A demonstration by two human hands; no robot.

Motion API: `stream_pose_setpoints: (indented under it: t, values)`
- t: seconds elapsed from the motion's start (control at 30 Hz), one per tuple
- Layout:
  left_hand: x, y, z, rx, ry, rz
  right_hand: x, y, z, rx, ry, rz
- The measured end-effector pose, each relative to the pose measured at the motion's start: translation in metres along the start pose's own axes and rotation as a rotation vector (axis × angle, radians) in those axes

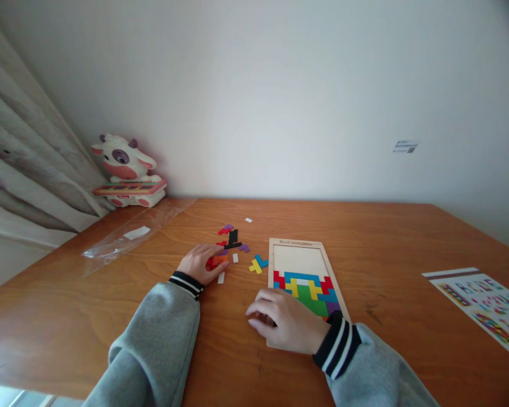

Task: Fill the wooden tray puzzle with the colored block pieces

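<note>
My left hand [201, 263] lies over a small heap of red and orange puzzle pieces [219, 260], thumb and forefinger apart, fingertips on or just above them. My right hand [286, 319] hangs over the lower left of the wooden puzzle board [296, 243]. Its fingers are loosely curled with a gap to the thumb, and I see nothing in them. Coloured pieces [305, 294] fill the visible lower part of the board; the hand hides some. Just left of the board are a yellow piece [255, 267] and a blue piece [261, 261].
Black pieces [233, 237], a purple piece [244, 248] and white pieces [235, 258] lie scattered near my left hand. A clear plastic bag [119, 240] and a cow toy with a keyboard [127, 172] are at left. A printed sheet [483, 305] lies at right.
</note>
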State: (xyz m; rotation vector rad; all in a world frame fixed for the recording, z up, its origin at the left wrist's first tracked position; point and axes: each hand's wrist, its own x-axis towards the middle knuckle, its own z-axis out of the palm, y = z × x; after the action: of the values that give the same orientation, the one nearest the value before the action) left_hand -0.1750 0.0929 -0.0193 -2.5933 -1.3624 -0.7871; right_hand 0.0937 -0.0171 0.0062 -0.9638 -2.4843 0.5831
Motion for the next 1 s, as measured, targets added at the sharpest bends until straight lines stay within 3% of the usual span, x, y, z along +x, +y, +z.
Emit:
stream_pose_setpoints:
  t: [0.1,0.2,0.3,0.43,0.73,1.0]
  values:
    - [-0.005,-0.005,0.001,-0.007,-0.019,0.048,0.016,0.003,-0.005,0.001,0.004,0.061]
    - [-0.006,-0.005,0.005,-0.037,-0.043,0.058,0.039,0.010,-0.005,-0.158,0.138,0.099]
    - [-0.007,-0.004,0.008,-0.058,-0.055,0.016,0.062,0.022,0.003,-0.283,0.208,0.126]
    - [-0.004,0.000,0.008,-0.022,-0.085,-0.055,0.079,0.034,0.019,-0.377,0.183,0.222]
    - [0.001,0.012,0.012,-0.091,-0.063,-0.103,0.062,0.009,0.025,-0.483,0.148,0.157]
    - [0.001,0.013,0.014,-0.030,0.013,-0.088,0.059,0.018,0.038,-0.400,0.221,0.073]
